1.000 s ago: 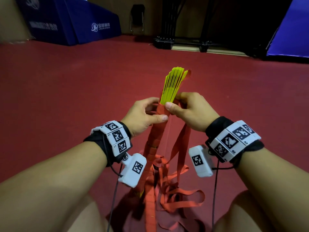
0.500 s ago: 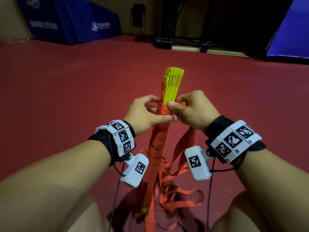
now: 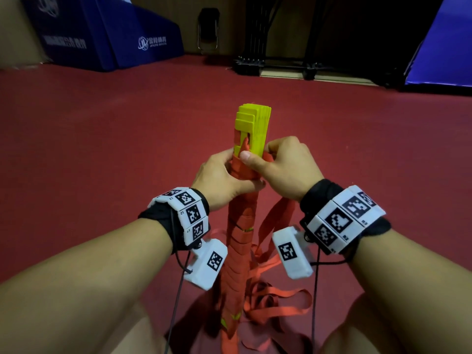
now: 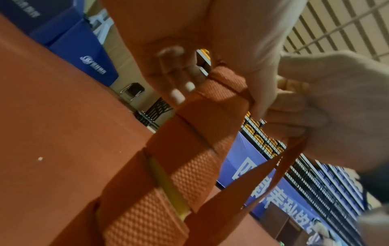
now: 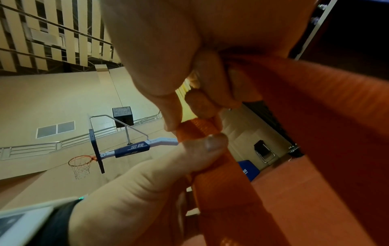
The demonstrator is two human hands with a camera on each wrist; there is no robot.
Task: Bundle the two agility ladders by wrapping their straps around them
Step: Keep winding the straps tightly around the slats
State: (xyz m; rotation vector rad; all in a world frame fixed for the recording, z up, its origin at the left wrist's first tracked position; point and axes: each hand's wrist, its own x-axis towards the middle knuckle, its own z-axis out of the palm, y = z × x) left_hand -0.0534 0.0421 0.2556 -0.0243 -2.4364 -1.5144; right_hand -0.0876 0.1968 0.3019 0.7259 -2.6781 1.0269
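The stacked yellow ladder rungs [image 3: 254, 126] stand upright in front of me, their lower length wound in orange strap [image 3: 240, 241]. My left hand [image 3: 224, 178] grips the wrapped bundle just under the bare yellow tops. My right hand [image 3: 283, 164] pinches the orange strap against the bundle's top edge, thumb pressed across it. In the right wrist view the thumb and fingers pinch the strap [image 5: 197, 129]. The wrapped turns [image 4: 202, 133] run down from the left hand in the left wrist view. Loose strap loops [image 3: 275, 300] trail on the floor.
Red sports floor [image 3: 102, 149] lies all around. Blue padded blocks [image 3: 109, 34] stand at the far left, a black rack base [image 3: 275, 65] at the back, a blue mat [image 3: 444, 54] at the far right. My knees frame the bottom corners.
The bundle has turned so the yellow rungs show their flat faces. Both hands have closed in tighter on the bundle's top, and the right thumb now lies across the strap.
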